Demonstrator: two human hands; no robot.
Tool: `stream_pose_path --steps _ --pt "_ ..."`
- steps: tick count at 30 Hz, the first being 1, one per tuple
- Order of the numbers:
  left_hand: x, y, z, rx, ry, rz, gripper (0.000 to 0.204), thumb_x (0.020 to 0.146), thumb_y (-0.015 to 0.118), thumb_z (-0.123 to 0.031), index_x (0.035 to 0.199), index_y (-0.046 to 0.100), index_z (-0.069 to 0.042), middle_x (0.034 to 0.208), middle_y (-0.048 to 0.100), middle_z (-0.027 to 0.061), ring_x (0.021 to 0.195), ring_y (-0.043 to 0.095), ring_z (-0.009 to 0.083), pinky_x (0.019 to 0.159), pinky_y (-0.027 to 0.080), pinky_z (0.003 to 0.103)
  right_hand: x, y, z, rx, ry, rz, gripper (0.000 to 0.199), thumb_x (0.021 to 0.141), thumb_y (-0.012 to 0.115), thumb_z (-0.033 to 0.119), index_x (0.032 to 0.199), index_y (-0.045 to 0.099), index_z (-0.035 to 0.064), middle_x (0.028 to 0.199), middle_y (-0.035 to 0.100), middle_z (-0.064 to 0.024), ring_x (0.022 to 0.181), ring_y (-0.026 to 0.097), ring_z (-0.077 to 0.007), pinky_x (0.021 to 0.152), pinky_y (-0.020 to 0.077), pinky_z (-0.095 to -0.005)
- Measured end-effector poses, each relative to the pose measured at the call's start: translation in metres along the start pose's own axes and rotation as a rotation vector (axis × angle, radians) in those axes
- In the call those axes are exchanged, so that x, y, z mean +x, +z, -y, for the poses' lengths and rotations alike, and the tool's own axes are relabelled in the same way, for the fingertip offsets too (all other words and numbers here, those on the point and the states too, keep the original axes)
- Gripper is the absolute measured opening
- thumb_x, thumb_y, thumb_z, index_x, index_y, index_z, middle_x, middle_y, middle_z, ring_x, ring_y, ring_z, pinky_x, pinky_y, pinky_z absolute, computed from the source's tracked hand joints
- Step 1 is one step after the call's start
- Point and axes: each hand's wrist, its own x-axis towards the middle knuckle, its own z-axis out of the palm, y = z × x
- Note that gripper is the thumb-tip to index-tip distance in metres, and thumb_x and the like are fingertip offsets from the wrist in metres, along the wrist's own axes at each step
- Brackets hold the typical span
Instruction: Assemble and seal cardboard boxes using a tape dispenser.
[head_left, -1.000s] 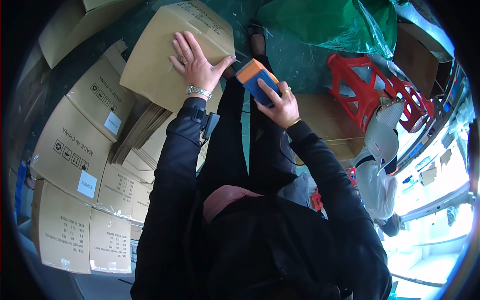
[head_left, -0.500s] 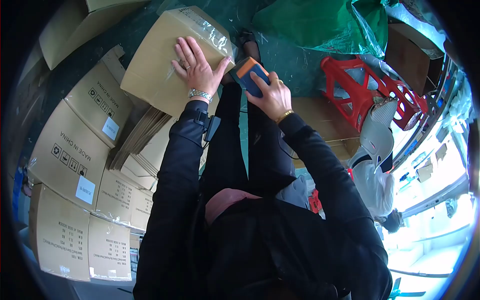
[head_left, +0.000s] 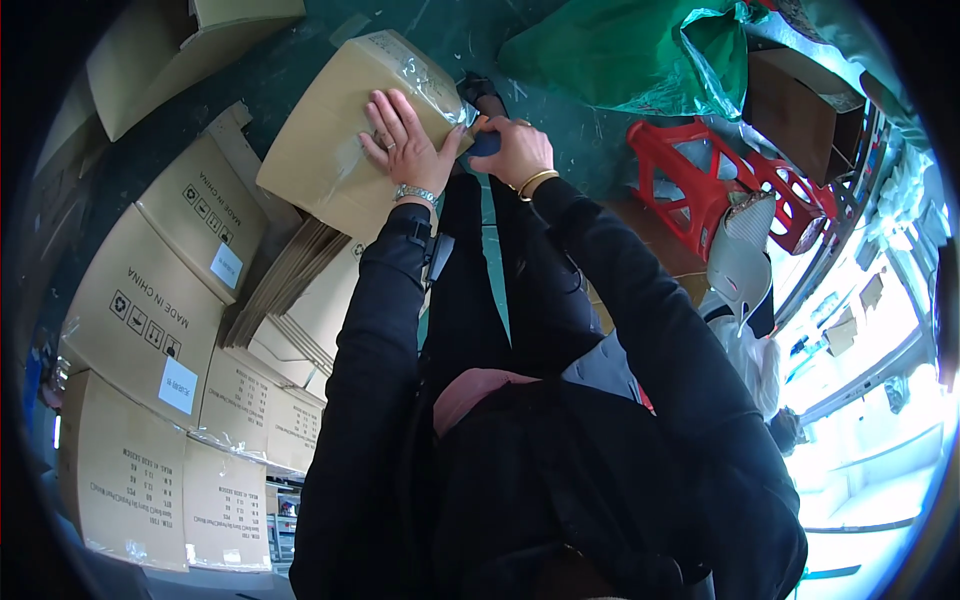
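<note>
A closed brown cardboard box [head_left: 315, 165] stands on the floor in front of me, with shiny clear tape along its far upper edge. My left hand [head_left: 405, 145] lies flat on its top, fingers spread, thumb toward the right edge. Close to that edge, my right hand [head_left: 518, 155] grips a blue and orange block-shaped object [head_left: 487, 144]. My fingers cover most of it, and its kind cannot be made out. Whether it touches the box is hard to see.
Printed cartons [head_left: 140, 310] are stacked at my left, beside flattened cardboard sheets [head_left: 275, 285]. A green plastic bag [head_left: 620, 55] lies ahead to the right. Nearer are a red plastic stool [head_left: 680, 185] and an open carton [head_left: 800, 105]. Another person [head_left: 760, 370] is at far right.
My right hand has moved left with the blue and orange block, up to the box's right edge. My left hand stays flat on the box. The whole view has shifted slightly.
</note>
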Motion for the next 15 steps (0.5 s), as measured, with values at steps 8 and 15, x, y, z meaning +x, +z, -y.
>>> stream_pose_path --steps 8,15 --pt "-0.003 0.005 -0.021 -0.063 0.005 0.036 0.122 0.080 0.067 -0.069 0.161 0.005 -0.003 0.169 0.001 0.0198 0.156 -0.001 0.0374 0.118 0.001 0.065 0.046 0.017 -0.042 0.156 0.436 0.024 0.051 0.065 0.084 0.045 0.107 0.072 0.0189 0.102 0.069 -0.0160 0.093 0.070 -0.0364 0.080 0.0578 -0.0438" --pt "-0.011 0.003 -0.007 -0.105 -0.027 -0.017 0.112 0.084 0.066 -0.065 0.162 0.009 -0.007 0.169 0.005 0.0179 0.156 0.002 0.0369 0.118 0.003 0.066 -0.009 0.012 -0.051 0.074 0.183 -0.318 0.045 0.084 0.076 0.041 0.118 0.065 0.0135 0.105 0.066 -0.0170 0.090 0.068 -0.0396 0.076 0.0553 -0.0461"
